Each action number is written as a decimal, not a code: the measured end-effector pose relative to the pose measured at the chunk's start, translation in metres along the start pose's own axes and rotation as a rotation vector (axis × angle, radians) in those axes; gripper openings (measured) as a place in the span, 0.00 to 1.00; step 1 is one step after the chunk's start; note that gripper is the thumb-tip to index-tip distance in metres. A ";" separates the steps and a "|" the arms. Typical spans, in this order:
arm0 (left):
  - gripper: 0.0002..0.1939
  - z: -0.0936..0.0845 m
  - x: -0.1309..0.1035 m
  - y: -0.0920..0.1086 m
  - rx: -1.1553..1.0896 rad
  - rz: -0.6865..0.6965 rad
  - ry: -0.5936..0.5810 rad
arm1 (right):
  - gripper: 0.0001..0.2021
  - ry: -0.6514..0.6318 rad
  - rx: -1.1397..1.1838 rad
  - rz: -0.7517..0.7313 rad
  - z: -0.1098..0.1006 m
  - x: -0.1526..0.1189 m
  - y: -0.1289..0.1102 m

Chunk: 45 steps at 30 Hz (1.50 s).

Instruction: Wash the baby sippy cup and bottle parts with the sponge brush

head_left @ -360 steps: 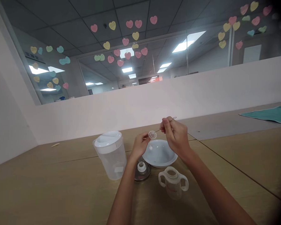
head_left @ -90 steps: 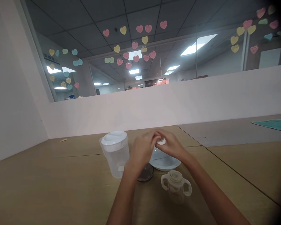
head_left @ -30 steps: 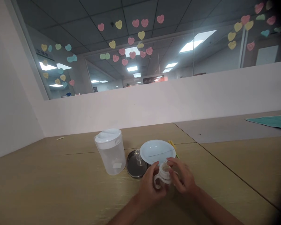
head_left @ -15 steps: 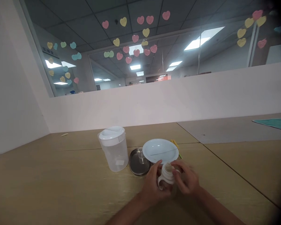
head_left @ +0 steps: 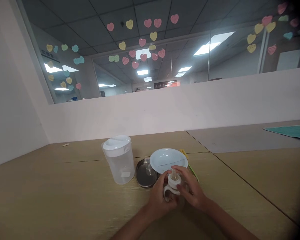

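Note:
Near the front of the table, a baby bottle (head_left: pixel 174 182) stands upright between my hands. It has a white collar, a clear teat on top and a white side handle. My left hand (head_left: pixel 158 199) is closed around the bottle from the left, its fingers partly hidden behind it. My right hand (head_left: pixel 195 193) grips the collar from the right, thumb in front and fingers beside the teat. Just beyond the hands lies a white oval bowl (head_left: pixel 162 156) with a thin straight line across it, and a dark metal tray (head_left: pixel 143 179) holding a small clear cap (head_left: pixel 148 164).
A lidded translucent pitcher (head_left: pixel 121 166) stands left of the tray. A yellow and green long-handled item (head_left: pixel 194 173) lies partly behind the bowl and my right hand. A teal cloth (head_left: pixel 291 131) lies far right, before a white wall (head_left: pixel 150 116) with a window above.
My right hand has shifted around the bottle top, and the clear teat now shows more plainly. More of the green handle is visible. The whole view has slid slightly.

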<state>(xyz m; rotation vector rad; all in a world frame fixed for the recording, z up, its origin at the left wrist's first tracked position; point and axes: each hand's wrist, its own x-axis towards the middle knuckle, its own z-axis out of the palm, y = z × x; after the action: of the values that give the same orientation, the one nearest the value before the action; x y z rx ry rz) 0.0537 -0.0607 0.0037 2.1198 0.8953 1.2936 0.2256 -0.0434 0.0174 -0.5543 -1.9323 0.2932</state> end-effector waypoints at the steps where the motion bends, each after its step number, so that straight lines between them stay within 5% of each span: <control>1: 0.41 0.000 0.000 -0.001 -0.002 -0.007 0.004 | 0.22 0.001 0.006 -0.009 -0.001 0.000 0.000; 7: 0.43 0.004 -0.002 -0.008 0.025 -0.047 0.024 | 0.20 0.135 -0.076 -0.046 -0.002 0.001 0.000; 12: 0.38 0.002 0.000 -0.004 -0.004 -0.032 0.054 | 0.18 0.271 -0.206 -0.263 -0.003 0.000 -0.002; 19: 0.30 -0.008 0.005 0.005 -0.053 -0.026 0.017 | 0.20 0.156 -0.296 -0.497 0.005 0.002 -0.021; 23: 0.26 -0.012 0.007 0.006 0.045 -0.015 -0.019 | 0.20 0.153 -0.288 -0.495 0.010 0.002 -0.028; 28: 0.34 -0.012 0.006 0.002 -0.024 -0.052 0.001 | 0.21 0.149 -0.282 -0.540 0.010 0.001 -0.032; 33: 0.28 -0.007 0.002 -0.003 -0.028 -0.076 0.040 | 0.23 0.161 -0.246 -0.529 0.007 -0.001 -0.038; 40: 0.25 -0.008 0.006 0.000 0.084 0.024 0.023 | 0.16 0.397 -0.317 -0.225 0.011 -0.007 -0.015; 45: 0.30 -0.008 0.005 0.001 -0.003 -0.046 0.033 | 0.16 0.265 -0.295 -0.324 0.011 -0.007 -0.020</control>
<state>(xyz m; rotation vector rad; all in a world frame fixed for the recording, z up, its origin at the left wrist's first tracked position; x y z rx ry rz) 0.0478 -0.0571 0.0103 2.0691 0.9494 1.3099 0.2133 -0.0632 0.0166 -0.4346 -1.7789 -0.2646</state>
